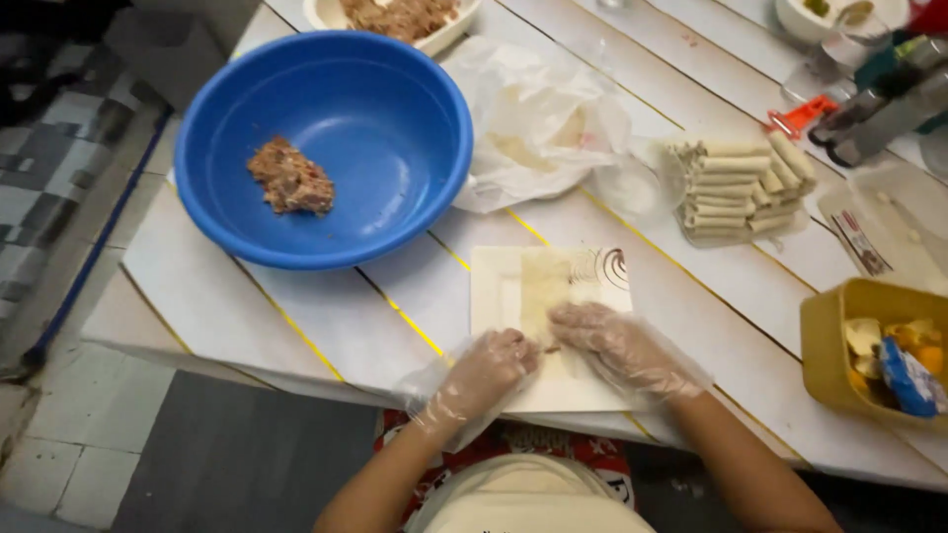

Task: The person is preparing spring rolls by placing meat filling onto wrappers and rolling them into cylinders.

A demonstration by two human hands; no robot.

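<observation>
My left hand and my right hand both wear clear plastic gloves. They press together on a thin pale wrapper lying on a square white plate at the table's near edge. The fingers of both hands pinch the wrapper's near edge where a bit of brown filling shows between them. Further left stands a big blue bowl with a lump of brown minced filling inside. A stack of finished pale rolls lies to the right.
A crumpled clear plastic bag lies behind the plate. A yellow tub with scraps sits at the right edge. A white dish of filling, bottles and an orange tool stand at the back. The white plank table ends near me.
</observation>
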